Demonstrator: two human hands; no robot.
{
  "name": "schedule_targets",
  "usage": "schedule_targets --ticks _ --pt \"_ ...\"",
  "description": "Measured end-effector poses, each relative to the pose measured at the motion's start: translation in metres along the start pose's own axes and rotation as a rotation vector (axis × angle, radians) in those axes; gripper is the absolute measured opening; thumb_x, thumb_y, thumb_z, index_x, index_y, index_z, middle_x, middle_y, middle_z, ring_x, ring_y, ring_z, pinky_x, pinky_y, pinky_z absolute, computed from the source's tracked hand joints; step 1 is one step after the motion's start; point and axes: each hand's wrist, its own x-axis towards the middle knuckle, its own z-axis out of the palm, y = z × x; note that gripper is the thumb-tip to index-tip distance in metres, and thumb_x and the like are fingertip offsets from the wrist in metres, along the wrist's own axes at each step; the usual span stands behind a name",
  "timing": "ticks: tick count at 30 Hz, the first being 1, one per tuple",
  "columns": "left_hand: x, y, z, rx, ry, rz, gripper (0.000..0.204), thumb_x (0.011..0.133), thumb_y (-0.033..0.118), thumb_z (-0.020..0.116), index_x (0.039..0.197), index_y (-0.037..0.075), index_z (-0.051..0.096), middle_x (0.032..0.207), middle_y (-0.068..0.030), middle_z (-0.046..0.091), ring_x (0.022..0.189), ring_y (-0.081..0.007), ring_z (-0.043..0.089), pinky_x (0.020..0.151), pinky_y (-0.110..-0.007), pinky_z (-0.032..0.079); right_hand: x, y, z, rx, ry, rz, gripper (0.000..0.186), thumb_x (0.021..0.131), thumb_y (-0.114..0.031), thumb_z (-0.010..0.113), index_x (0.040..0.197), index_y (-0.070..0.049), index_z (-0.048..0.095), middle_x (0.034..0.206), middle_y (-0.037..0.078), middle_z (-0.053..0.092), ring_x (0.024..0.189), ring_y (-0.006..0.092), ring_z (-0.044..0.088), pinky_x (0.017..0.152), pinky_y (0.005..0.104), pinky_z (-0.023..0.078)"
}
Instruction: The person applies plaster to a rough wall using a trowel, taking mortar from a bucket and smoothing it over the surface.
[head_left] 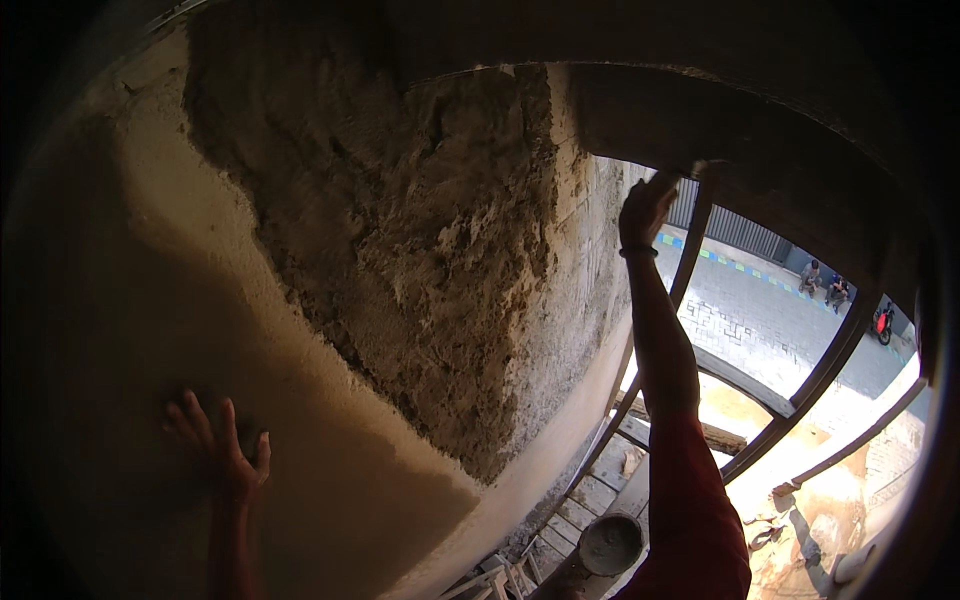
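The patch of rough wet plaster covers the upper middle of the wall, dark and lumpy, with a smoother pale band of wall to its left and below it. The right hand is raised to the far top right corner of the patch, just under the overhead beam; it seems closed around something small, perhaps a tool, but whether it truly grips one cannot be told. The left hand lies flat on the smooth wall at near left, fingers spread, holding nothing. One risk, as I judge it: the thick fresh coat could slump or drop off in lumps if pressed unevenly near that edge. Another: the person stands high on scaffold planks beside open metal bars, so an overreach could cost balance or send mortar down to the street. Counted: two hands, one plaster patch, one mortar bucket below, two seated people far off, one red motorbike.
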Motion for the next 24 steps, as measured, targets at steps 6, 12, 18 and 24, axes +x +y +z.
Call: schedule_targets --ticks 6,12,18,24 --pt "-0.011 -0.01 0.0 0.072 0.023 0.004 0.075 0.088 0.044 0.056 0.151 0.017 0.025 0.156 -0.0268 0.012 0.143 -0.0518 0.007 0.109 -0.071 0.007 -0.17 -0.008 -0.058 0.129 -0.95 -0.028 0.046 0.085 -0.003 0.05 0.129 -0.014 0.039 0.096 0.028 0.052 0.077 0.0516 0.058 0.063 0.0595 0.047" --pt "-0.01 -0.013 -0.001 0.113 0.008 0.037 0.066 0.093 0.042 0.051 0.148 0.012 0.031 0.155 -0.0268 0.016 0.143 -0.0508 0.008 0.11 -0.069 0.009 -0.315 0.077 -0.303 0.152 -1.268 0.231 0.045 0.084 -0.009 0.058 0.127 -0.001 0.045 0.109 0.025 0.059 0.102 0.0454 0.056 0.085 0.05 0.047" --pt "-0.011 0.018 -0.019 -0.12 0.097 0.103 0.058 0.095 0.033 0.05 0.146 0.009 0.034 0.154 -0.0259 0.021 0.142 -0.0505 0.011 0.111 -0.068 0.01 -0.397 0.127 -0.587 -0.366 -1.53 0.737 0.033 0.091 -0.028 0.05 0.107 -0.001 0.059 0.089 0.025 0.066 0.088 0.0458 0.063 0.078 0.0506 0.049" --pt "-0.183 0.164 -0.013 -0.851 -0.87 0.164 0.052 0.091 0.023 0.057 0.138 0.005 0.043 0.142 -0.0144 0.044 0.138 -0.037 0.033 0.114 -0.063 0.008 -0.397 0.143 -0.732 -0.583 -1.674 0.956 0.031 0.087 -0.028 0.05 0.086 0.002 0.058 0.078 0.026 0.061 0.075 0.042 0.06 0.069 0.0478 0.046"
